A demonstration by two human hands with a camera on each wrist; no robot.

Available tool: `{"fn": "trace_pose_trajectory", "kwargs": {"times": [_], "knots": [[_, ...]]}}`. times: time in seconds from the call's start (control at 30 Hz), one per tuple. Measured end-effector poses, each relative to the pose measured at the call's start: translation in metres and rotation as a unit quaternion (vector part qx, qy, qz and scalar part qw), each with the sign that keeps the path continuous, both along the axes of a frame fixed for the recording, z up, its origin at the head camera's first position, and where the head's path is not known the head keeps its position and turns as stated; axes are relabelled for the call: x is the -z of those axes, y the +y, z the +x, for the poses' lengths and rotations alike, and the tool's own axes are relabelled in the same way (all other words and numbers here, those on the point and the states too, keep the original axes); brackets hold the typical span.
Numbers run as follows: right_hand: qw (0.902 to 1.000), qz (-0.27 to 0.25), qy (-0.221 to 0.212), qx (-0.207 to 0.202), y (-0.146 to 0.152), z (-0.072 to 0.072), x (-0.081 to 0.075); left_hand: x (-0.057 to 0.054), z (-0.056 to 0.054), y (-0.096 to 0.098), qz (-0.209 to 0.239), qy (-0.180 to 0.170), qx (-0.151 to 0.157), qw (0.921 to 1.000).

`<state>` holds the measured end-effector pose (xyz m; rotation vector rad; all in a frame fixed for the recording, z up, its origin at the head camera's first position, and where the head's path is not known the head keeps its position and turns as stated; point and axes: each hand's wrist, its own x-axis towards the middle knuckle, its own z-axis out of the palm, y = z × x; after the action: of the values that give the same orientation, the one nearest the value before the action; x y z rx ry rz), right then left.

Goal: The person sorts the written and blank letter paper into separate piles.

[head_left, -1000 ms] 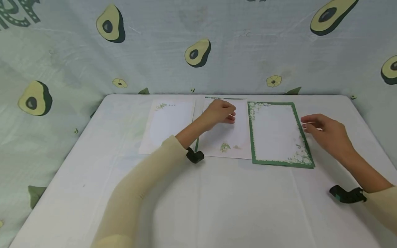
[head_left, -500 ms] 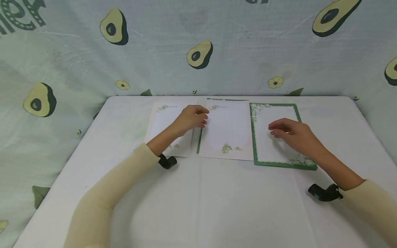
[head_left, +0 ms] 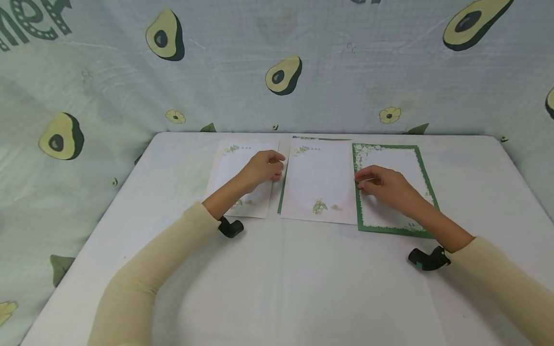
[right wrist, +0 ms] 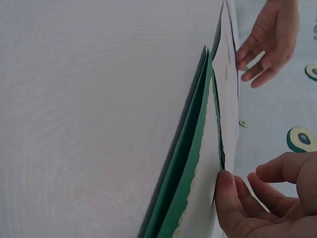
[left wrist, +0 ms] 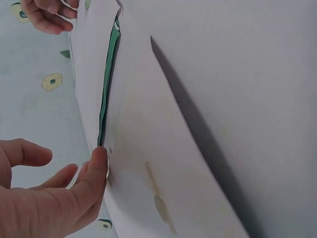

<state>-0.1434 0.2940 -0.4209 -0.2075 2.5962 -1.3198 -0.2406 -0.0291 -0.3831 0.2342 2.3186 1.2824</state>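
In the head view, three paper spots lie side by side: a pale sheet [head_left: 231,168] at left, another pale sheet with a leafy print [head_left: 322,182] in the middle, and a green-bordered sheet [head_left: 389,214] at right. My left hand [head_left: 263,170] is at the gap between the two pale sheets, its fingers loosely bent; a fingertip [left wrist: 100,151] appears to touch a paper edge. Over the green-bordered sheet is my right hand [head_left: 385,187], fingertips at its left edge. Thumb [right wrist: 275,168] and fingers stand apart there, pinching nothing.
A green edge [head_left: 282,192] shows from under the middle sheet. All papers lie on a white-covered table [head_left: 324,283], toward its far edge. Behind stands an avocado-print cloth [head_left: 233,67]. A black wrist camera [head_left: 426,259] hangs below my right wrist.
My left hand has moved left, from over the middle sheet to the gap beside it. The right hand has moved left from beyond the green-bordered sheet's right edge to its left edge.
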Motion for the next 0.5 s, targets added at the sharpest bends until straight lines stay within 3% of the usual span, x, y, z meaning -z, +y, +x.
{"fn": "trace_pose_trajectory", "kwargs": {"times": [0.27,0.5], "knots": [[0.9985,0.021,-0.050,0.003,0.000,-0.011,-0.002,0.003,-0.004,0.004,-0.006,-0.047,0.011,0.9988],[0.9962,0.037,-0.079,0.001,-0.002,-0.021,-0.002,0.009,-0.010,0.004,0.017,-0.056,0.022,0.9980]]}}
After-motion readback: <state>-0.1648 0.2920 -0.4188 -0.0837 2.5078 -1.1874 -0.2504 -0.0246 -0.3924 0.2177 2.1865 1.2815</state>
